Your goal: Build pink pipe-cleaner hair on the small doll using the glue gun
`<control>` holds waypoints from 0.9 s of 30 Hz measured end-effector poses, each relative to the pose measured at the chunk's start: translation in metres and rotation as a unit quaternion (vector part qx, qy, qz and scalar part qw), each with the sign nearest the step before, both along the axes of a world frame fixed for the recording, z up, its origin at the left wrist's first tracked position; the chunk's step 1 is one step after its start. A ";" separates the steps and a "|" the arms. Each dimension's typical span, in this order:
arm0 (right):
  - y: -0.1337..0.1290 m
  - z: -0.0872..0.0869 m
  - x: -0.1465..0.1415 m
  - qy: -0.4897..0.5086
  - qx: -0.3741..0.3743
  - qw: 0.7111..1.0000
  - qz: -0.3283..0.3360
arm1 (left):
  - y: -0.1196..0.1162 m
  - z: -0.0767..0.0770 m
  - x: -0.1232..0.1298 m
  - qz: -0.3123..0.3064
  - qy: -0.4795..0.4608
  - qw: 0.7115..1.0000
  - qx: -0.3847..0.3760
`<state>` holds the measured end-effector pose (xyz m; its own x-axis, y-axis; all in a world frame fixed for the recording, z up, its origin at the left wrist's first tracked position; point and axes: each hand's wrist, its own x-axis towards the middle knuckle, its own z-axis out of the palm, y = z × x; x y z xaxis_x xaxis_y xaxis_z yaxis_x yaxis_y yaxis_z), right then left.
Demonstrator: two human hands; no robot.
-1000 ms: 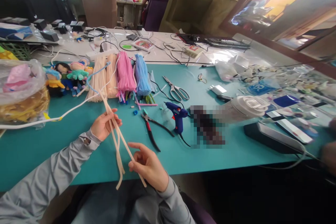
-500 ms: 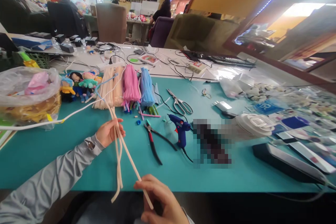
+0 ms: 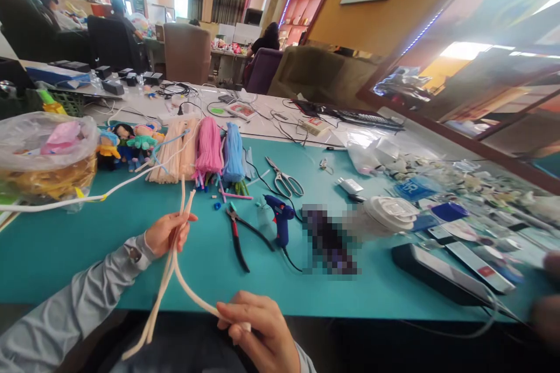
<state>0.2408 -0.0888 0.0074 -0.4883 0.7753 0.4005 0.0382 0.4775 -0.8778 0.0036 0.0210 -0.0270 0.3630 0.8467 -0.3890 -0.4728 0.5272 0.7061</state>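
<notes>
My left hand [image 3: 168,233] is closed around several cream pipe cleaners [image 3: 165,280] above the green mat. Their short upper ends stick up past its fingers, and two long ends hang down over the mat's front edge. One strand curves away to the right, and my right hand [image 3: 262,329] pinches it near its end, between thumb and fingers. Beyond my left hand lie peach pipe cleaner bundles [image 3: 168,154], a pink bundle [image 3: 209,143] and a blue bundle [image 3: 234,154]. Nearby on the mat are red-and-black handled pliers [image 3: 235,239] and a blue glue gun [image 3: 282,218].
Scissors [image 3: 287,182] lie behind the glue gun. A lidded white cup [image 3: 385,215], a black device [image 3: 433,274] and clutter occupy the right. At left are small dolls [image 3: 126,143], a plastic bag [image 3: 44,151] and a white cable [image 3: 118,192]. People sit further back.
The strand between my hands went from straight to curved. The hanging ends swung left, and my left hand moved slightly left and down. The whole view also shifted.
</notes>
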 end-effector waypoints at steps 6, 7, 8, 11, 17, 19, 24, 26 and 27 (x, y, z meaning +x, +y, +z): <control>0.011 0.002 -0.005 0.041 -0.077 0.995 -0.043 | -0.044 -0.002 0.016 0.015 -0.020 0.999 0.023; 0.014 0.003 -0.006 0.049 -0.105 0.992 -0.048 | -0.051 -0.003 0.021 0.022 -0.021 0.999 0.025; 0.017 0.003 -0.007 0.057 -0.134 0.988 -0.051 | -0.057 -0.002 0.026 0.026 -0.018 0.999 0.025; 0.026 0.004 -0.009 0.080 -0.203 0.974 -0.065 | -0.072 0.002 0.042 0.056 -0.010 0.998 0.027; 0.038 0.000 -0.016 0.114 -0.287 0.947 -0.087 | -0.088 0.015 0.066 0.095 0.068 0.993 0.016; 0.038 -0.002 -0.018 0.124 -0.310 0.939 -0.088 | -0.092 0.017 0.070 0.110 0.094 0.989 0.017; 0.038 0.002 -0.020 0.125 -0.341 0.926 -0.105 | -0.102 0.012 0.072 0.121 0.133 0.983 0.046; 0.038 0.005 -0.022 0.128 -0.341 0.924 -0.114 | -0.106 0.008 0.071 0.109 0.139 0.983 0.053; 0.038 0.006 -0.023 0.131 -0.341 0.924 -0.116 | -0.108 0.007 0.071 0.102 0.140 0.983 0.056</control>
